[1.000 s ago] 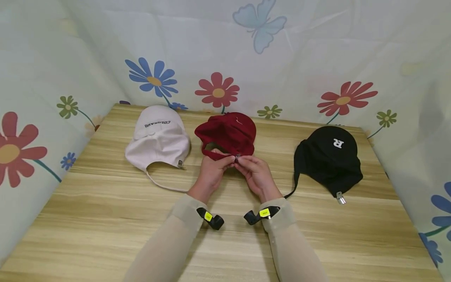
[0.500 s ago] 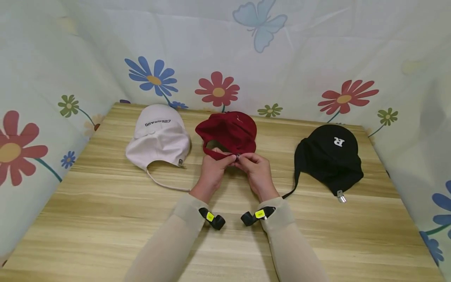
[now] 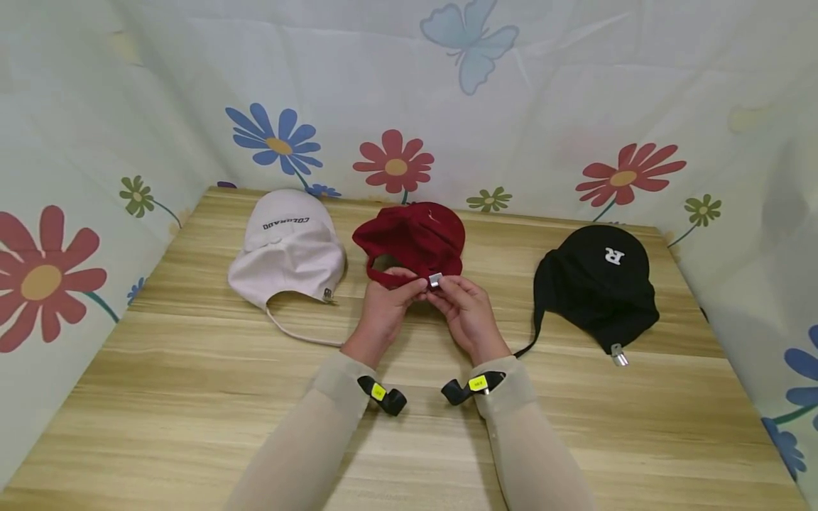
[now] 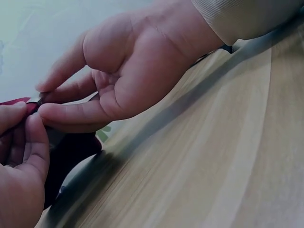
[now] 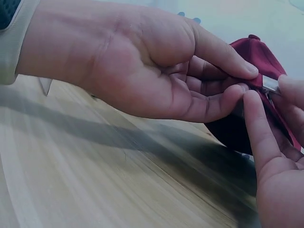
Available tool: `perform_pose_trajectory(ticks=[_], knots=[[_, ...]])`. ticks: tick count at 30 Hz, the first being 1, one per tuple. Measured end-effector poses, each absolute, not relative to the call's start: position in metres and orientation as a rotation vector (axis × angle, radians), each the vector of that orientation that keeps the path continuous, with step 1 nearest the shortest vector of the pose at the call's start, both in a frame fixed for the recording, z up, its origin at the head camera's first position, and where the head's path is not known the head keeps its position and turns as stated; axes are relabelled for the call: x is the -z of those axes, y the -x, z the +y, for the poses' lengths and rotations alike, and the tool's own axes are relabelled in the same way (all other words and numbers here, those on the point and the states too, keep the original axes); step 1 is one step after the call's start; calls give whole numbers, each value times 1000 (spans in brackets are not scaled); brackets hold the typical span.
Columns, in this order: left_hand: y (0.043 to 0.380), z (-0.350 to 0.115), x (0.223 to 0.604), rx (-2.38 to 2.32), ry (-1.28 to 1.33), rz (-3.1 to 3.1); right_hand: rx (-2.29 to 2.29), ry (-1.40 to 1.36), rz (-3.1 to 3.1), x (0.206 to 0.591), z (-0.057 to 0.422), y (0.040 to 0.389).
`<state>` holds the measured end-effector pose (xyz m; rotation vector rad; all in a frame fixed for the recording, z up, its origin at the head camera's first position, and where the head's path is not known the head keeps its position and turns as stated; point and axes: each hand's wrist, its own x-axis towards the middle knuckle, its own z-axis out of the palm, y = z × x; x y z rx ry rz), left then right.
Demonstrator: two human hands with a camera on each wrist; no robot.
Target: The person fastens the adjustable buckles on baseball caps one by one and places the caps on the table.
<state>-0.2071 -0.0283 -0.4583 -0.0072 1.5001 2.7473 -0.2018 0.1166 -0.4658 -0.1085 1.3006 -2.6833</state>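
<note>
A dark red cap lies crown away at the middle of the table, its back opening towards me. My left hand pinches the red strap close to a silver metal buckle. On the other side, my right hand pinches at that buckle, whose bright plate is tilted up. The plate shows between the two thumbs in the right wrist view. In the left wrist view, the fingertips of both hands nearly meet around the strap, and fingers hide much of the buckle.
To the left lies a white cap with dark lettering and a loose strap trailing inwards. A black cap lies to the right, its metal buckle hanging over the wood-grain table. A flowered cloth stands behind.
The buckle's plate has swung up and now shows its silver face, where it looked dark and mostly hidden before. The right fingers have shifted slightly with it; the left hand stays almost still.
</note>
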Motion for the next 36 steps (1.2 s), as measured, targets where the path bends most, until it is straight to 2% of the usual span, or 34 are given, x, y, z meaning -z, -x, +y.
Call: perform_pose_trajectory(ticks=[18,29,36], knots=[[205,-16,457,-2908,104,1461,2780,-2,1225,467,107,201],[203,-9,456,-2906,264,1523,2854,-161,1229,463,98,201],[202,-8,457,-2867,247,1617,2868,-200,1251,464,97,201]])
